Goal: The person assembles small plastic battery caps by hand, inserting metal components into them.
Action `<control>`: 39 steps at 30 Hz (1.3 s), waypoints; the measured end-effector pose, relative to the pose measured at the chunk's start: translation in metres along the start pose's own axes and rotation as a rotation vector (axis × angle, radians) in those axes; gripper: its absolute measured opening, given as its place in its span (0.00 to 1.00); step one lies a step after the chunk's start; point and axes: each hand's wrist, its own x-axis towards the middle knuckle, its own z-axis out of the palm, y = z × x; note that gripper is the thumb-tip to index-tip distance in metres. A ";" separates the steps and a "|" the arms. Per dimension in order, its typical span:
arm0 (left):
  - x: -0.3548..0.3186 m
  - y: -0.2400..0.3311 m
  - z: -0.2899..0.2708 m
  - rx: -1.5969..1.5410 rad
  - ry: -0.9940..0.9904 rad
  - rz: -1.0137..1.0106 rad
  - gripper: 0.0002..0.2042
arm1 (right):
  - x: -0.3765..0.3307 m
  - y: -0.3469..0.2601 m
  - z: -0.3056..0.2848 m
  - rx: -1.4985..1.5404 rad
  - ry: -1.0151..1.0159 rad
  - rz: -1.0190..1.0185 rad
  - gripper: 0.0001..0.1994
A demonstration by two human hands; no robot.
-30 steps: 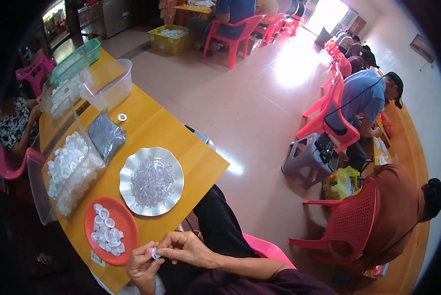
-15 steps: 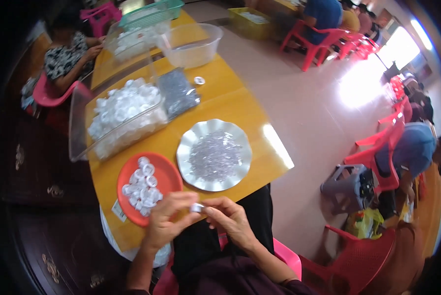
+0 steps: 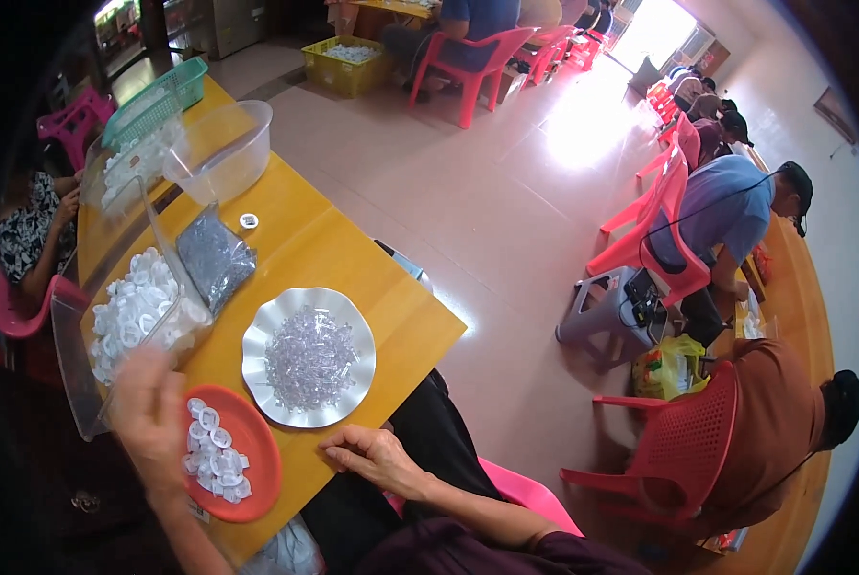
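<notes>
My left hand (image 3: 149, 412), smeared by motion, is over the near side of a clear plastic bin (image 3: 73, 369) heaped with white plastic ring-shaped pieces (image 3: 134, 311). Its fingers are too blurred to show what they hold. Just beside it lies an orange-red plate (image 3: 264, 474) with several similar white pieces (image 3: 217, 465). My right hand (image 3: 379, 460) is at the table's near edge, fingers curled and thumb close to the forefinger; anything between them is hidden. Beyond it stands a silver scalloped plate (image 3: 255, 388) filled with small clear plastic bits (image 3: 309, 359).
A bag of dark material (image 3: 214, 257) and a single white round piece (image 3: 248, 220) lie on the yellow table (image 3: 391, 307). Farther back are a clear tub (image 3: 223, 158) and a green basket (image 3: 190, 86). A person sits across at left; others sit on red chairs at right.
My hands have parted from the small white piece they held together. The left has swung left to the bin; the right has lowered to the table edge. My view has turned right.
</notes>
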 end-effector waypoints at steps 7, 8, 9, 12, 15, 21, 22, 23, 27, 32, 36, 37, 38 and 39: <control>-0.029 0.076 0.090 -0.308 -0.406 0.027 0.23 | -0.002 0.006 0.006 -0.155 0.063 -0.284 0.09; -0.029 0.076 0.094 -0.310 -0.404 0.030 0.23 | -0.003 0.005 0.006 -0.164 0.056 -0.271 0.08; -0.029 0.076 0.097 -0.309 -0.404 0.033 0.23 | -0.003 0.005 0.006 -0.163 0.059 -0.274 0.08; -0.026 0.075 0.105 -0.294 -0.386 0.022 0.21 | -0.004 0.006 0.004 -0.223 0.077 -0.306 0.08; -0.026 0.073 0.113 -0.365 -0.359 -0.010 0.17 | -0.004 0.007 0.001 -0.226 0.064 -0.288 0.08; -0.026 0.070 0.118 -0.480 -0.317 -0.126 0.09 | -0.006 0.012 0.003 -0.220 0.064 -0.321 0.08; -0.026 0.069 0.119 -0.481 -0.295 -0.132 0.08 | -0.006 0.013 0.003 -0.217 0.059 -0.328 0.08; -0.027 0.068 0.119 -0.482 -0.273 -0.137 0.08 | -0.007 0.013 0.003 -0.213 0.053 -0.335 0.08; -0.023 0.062 0.120 -0.467 -0.245 -0.120 0.07 | -0.009 0.011 0.003 -0.226 0.059 -0.342 0.09; -0.017 0.059 0.119 -0.502 -0.176 -0.145 0.06 | -0.009 0.014 0.003 -0.226 0.061 -0.358 0.08; -0.015 0.059 0.120 -0.491 -0.138 -0.122 0.07 | -0.009 0.014 0.003 -0.235 0.072 -0.367 0.08; -0.013 0.062 0.118 -0.486 -0.136 -0.133 0.07 | -0.009 0.014 0.002 -0.241 0.071 -0.371 0.09; -0.013 0.064 0.115 -0.481 -0.132 -0.144 0.08 | -0.009 0.014 0.002 -0.248 0.069 -0.376 0.09; -0.013 0.065 0.114 -0.481 -0.130 -0.143 0.08 | -0.009 0.014 0.003 -0.249 0.069 -0.378 0.09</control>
